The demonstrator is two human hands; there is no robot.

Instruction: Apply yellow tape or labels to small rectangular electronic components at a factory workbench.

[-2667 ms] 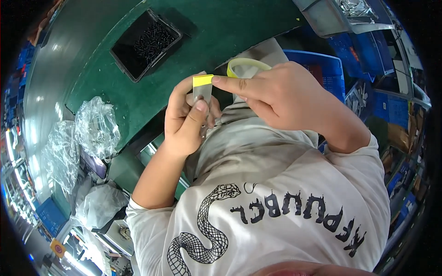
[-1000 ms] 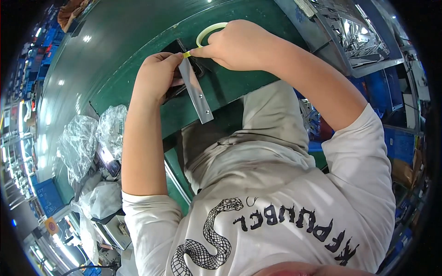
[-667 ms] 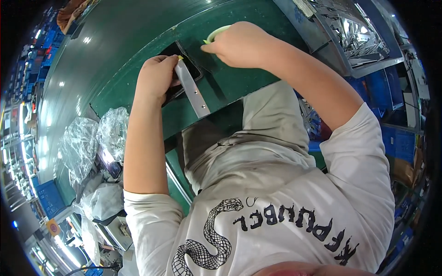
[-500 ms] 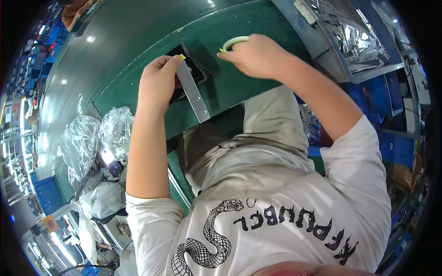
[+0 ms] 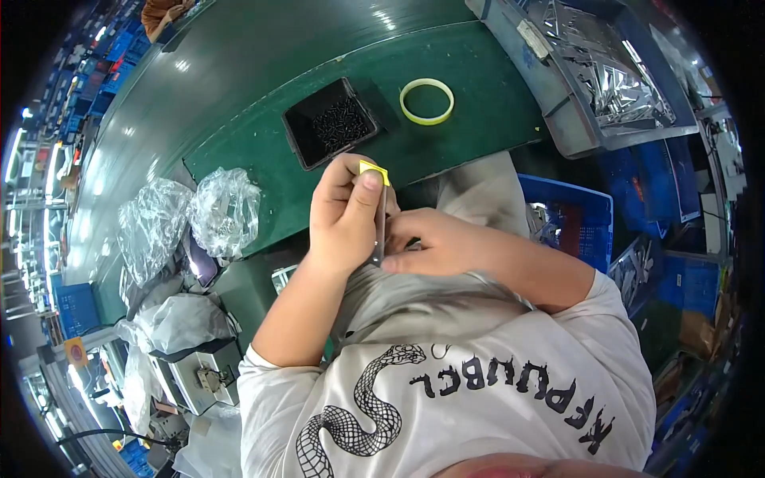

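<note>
My left hand (image 5: 344, 213) grips a narrow grey metal strip (image 5: 380, 227) held upright near my chest, with a small piece of yellow tape (image 5: 374, 170) under my thumb at its top end. My right hand (image 5: 434, 241) touches the strip's lower end with its fingertips. A yellow tape roll (image 5: 426, 101) lies alone on the green table (image 5: 239, 159), apart from both hands. A black tray (image 5: 329, 123) with small dark screws sits just beyond my left hand.
Clear plastic bags (image 5: 191, 219) of parts lie at the table's left edge. A grey bin (image 5: 594, 76) with silvery bags stands at the upper right. Blue crates (image 5: 570, 219) are to my right, a small machine (image 5: 203, 374) at lower left.
My right hand set the tape roll down on the table and came back to the strip. Both hands drew the strip from over the black tray toward my chest.
</note>
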